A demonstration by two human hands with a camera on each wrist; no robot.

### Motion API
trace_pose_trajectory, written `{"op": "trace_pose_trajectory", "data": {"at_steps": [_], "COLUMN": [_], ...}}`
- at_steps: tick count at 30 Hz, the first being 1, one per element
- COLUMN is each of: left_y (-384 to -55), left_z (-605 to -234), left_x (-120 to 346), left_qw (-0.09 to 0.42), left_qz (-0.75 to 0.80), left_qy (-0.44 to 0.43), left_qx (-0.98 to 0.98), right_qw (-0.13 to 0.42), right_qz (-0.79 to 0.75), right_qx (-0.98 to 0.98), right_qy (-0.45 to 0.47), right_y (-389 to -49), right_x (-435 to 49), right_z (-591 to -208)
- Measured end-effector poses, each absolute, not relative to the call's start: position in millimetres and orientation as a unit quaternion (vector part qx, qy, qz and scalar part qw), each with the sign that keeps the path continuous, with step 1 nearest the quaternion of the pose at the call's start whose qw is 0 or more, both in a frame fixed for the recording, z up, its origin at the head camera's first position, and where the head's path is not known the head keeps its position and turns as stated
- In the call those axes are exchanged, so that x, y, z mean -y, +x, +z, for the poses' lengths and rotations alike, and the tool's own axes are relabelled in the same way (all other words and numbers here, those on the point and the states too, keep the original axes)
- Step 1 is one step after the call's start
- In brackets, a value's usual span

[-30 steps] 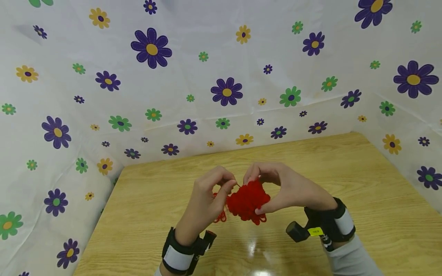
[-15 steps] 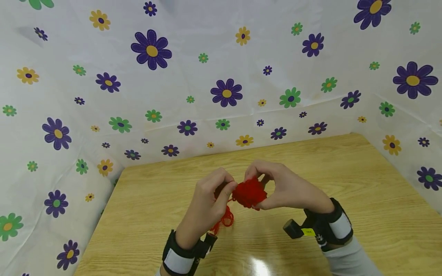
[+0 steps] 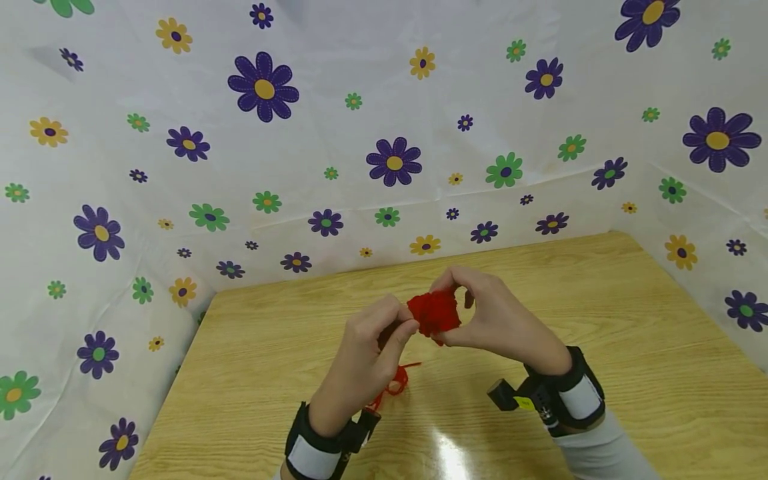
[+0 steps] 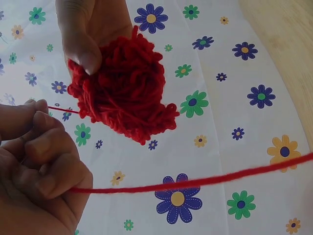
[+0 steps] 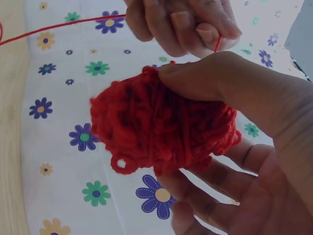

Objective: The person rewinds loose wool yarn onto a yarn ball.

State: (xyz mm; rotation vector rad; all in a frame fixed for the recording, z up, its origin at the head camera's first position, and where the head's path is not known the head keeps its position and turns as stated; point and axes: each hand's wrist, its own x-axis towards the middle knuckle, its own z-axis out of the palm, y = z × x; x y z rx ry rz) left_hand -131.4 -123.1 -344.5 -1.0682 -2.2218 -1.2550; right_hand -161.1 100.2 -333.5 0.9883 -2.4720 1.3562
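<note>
A bundle of red yarn (image 3: 437,313) is held up above the wooden table. My right hand (image 3: 495,320) grips it between the thumb and the fingers, as the right wrist view shows, with small loops sticking out at its edge. Thumb and forefinger of my left hand (image 3: 375,343) pinch a strand running taut to the bundle (image 4: 117,88). From the curled fingers of that hand a second length of yarn (image 4: 195,186) trails away. Loose yarn (image 3: 397,381) lies looped below the left hand, partly hidden by it.
The wooden table (image 3: 270,373) lies under both hands. A white cloth with printed flowers (image 3: 336,120) hangs behind it and at both sides. Each wrist wears a black strap with a small camera.
The yarn bundle has turned and risen slightly in my right hand. My left hand keeps pinching beside it, and the loose yarn beneath has shifted.
</note>
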Motion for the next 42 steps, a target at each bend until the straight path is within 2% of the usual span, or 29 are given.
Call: {"op": "trace_pose_trajectory", "data": {"at_steps": [8,18,27,32,42], "left_y": [-129,-130,-129,-128,-128], "left_z": [-345,-348,-349,-348,-346], "left_x": [120,114,111,112,114], "left_qw": [0.16,0.158,0.143,0.145,0.188], "left_qz": [-0.461,-0.463,-0.466,-0.469,-0.48], "left_qy": [-0.378,-0.392,-0.39,-0.387,-0.385], "left_qx": [0.787,0.779,0.782,0.78,0.765], "right_qw": [0.091,0.114,0.148,0.108,0.021], "right_qz": [0.442,0.422,0.491,0.572,0.657], "right_qx": [0.837,0.835,0.801,0.763,0.71], "right_qy": [0.311,0.335,0.309,0.282,0.251], "right_y": [-161,-162,-163,-159,-160], "right_x": [-98,-97,-93,-95,-102], "right_z": [-334,-337,-338,-335,-330]}}
